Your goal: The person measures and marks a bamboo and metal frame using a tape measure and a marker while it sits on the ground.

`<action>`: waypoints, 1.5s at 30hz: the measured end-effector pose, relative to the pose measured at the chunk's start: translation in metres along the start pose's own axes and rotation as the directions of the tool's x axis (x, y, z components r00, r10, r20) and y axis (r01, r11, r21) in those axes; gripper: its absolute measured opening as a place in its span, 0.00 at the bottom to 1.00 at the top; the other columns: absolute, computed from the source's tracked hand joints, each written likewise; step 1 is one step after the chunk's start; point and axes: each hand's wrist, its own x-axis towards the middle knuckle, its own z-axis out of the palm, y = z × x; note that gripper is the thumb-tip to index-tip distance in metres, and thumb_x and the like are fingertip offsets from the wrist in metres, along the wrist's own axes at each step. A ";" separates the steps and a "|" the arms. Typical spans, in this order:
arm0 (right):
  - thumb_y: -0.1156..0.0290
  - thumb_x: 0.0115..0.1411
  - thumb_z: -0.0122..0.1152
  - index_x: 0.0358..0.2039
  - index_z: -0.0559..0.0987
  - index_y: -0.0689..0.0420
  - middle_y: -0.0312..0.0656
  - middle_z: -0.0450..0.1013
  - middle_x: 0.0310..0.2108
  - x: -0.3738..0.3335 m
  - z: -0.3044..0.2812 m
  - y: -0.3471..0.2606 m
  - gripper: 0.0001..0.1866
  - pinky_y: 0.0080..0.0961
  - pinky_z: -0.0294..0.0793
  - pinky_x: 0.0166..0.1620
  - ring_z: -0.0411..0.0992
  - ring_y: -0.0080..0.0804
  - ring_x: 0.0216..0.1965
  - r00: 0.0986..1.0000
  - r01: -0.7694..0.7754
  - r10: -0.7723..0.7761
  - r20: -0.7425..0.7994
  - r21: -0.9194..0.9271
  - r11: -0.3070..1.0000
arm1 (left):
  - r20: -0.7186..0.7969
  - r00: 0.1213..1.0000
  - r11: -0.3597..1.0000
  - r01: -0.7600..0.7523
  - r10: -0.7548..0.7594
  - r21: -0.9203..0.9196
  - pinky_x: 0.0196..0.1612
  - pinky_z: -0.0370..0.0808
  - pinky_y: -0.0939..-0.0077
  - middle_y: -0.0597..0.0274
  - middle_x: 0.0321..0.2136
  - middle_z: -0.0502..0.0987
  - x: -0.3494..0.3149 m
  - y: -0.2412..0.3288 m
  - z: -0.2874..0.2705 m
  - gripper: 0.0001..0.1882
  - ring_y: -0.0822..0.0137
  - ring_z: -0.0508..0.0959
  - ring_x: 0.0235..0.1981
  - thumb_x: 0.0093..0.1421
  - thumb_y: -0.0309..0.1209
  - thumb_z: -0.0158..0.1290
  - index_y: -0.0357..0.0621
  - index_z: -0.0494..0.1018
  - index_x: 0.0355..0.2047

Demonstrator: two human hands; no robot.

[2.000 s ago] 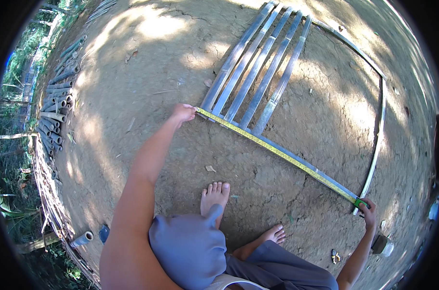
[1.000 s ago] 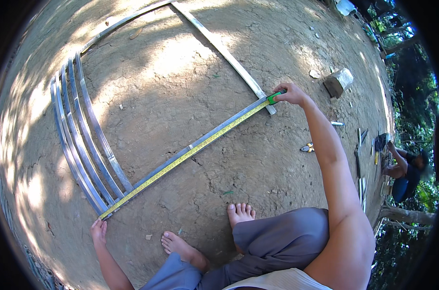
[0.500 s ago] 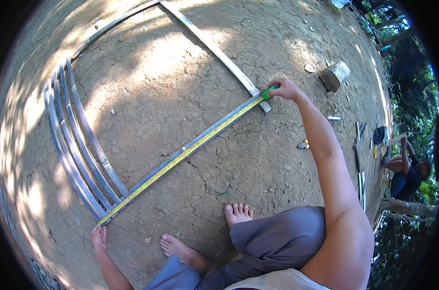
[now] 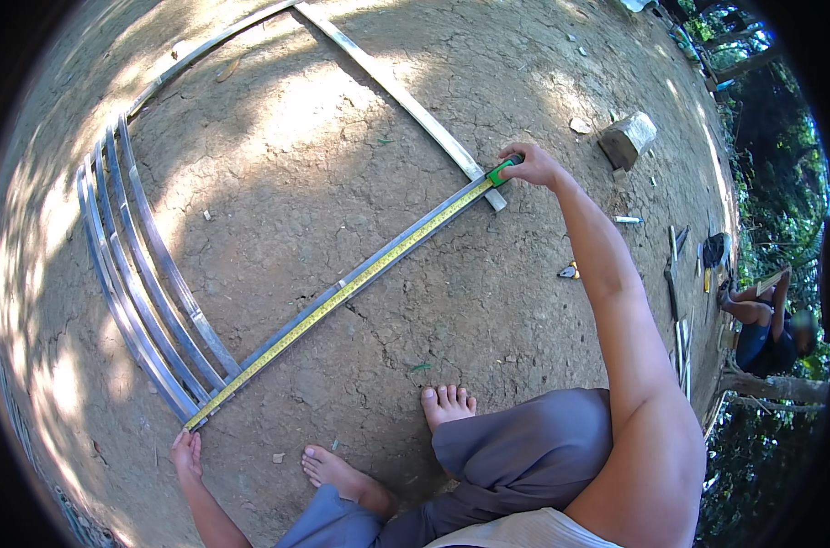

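Observation:
A yellow tape blade (image 4: 342, 294) is stretched along a long grey strip (image 4: 291, 336) on the ground. At its upper right end my right hand (image 4: 533, 167) is closed on the green tape measure case (image 4: 501, 172), over the corner where a pale strip (image 4: 387, 84) meets the long one. My left hand (image 4: 186, 454) pinches the blade's free end at the lower left corner. Several curved-looking grey strips (image 4: 163, 265) lie side by side, their near ends at the long strip close to my left hand.
Another strip (image 4: 209, 47) closes the far side of the frame. To the right are a wood block (image 4: 628, 140), pliers (image 4: 569, 270), a pen-like item (image 4: 628, 219) and dark tools (image 4: 675, 274). A person (image 4: 771, 320) sits at the far right, holding something flat. My bare feet (image 4: 447, 406) rest on the cracked soil.
The view has shifted slightly. Both hands keep their places on the tape. At the far right, the seated person's arms and the flat thing they hold have moved a little.

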 end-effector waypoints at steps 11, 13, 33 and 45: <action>0.58 0.43 0.74 0.48 0.82 0.56 0.41 0.79 0.37 0.000 -0.001 0.007 0.30 0.28 0.75 0.45 0.76 0.31 0.39 0.998 0.010 -0.010 -0.067 -0.004 1.000 | -0.004 1.000 1.000 -0.001 0.001 0.007 0.43 0.81 0.79 0.61 0.36 0.79 0.001 0.000 -0.002 0.16 0.69 0.81 0.38 0.66 0.32 0.57 0.36 0.73 0.50; 0.57 0.44 0.74 0.48 0.82 0.56 0.42 0.79 0.37 0.000 -0.001 0.007 0.30 0.28 0.75 0.45 0.76 0.32 0.40 0.998 0.018 -0.019 -0.068 -0.018 1.000 | -0.006 1.000 1.000 0.000 0.000 0.009 0.43 0.81 0.79 0.60 0.37 0.79 0.002 0.000 -0.002 0.16 0.68 0.81 0.38 0.66 0.31 0.57 0.36 0.72 0.50; 0.55 0.46 0.75 0.57 0.77 0.52 0.46 0.78 0.49 0.000 0.003 0.007 0.36 0.31 0.74 0.53 0.76 0.35 0.48 0.998 -0.031 0.027 -0.065 -0.052 0.998 | -0.004 1.000 1.000 -0.006 0.006 -0.006 0.45 0.80 0.79 0.61 0.38 0.78 0.000 -0.003 -0.004 0.16 0.68 0.80 0.39 0.66 0.32 0.55 0.36 0.72 0.51; 0.45 0.43 0.76 0.60 0.74 0.51 0.48 0.77 0.50 -0.006 0.001 0.015 0.45 0.34 0.72 0.57 0.74 0.43 0.53 0.995 -0.005 -0.007 -0.104 -0.110 0.994 | -0.024 0.994 0.993 -0.107 0.108 0.059 0.46 0.77 0.78 0.60 0.38 0.78 -0.006 -0.005 0.005 0.18 0.69 0.79 0.40 0.66 0.35 0.55 0.35 0.73 0.50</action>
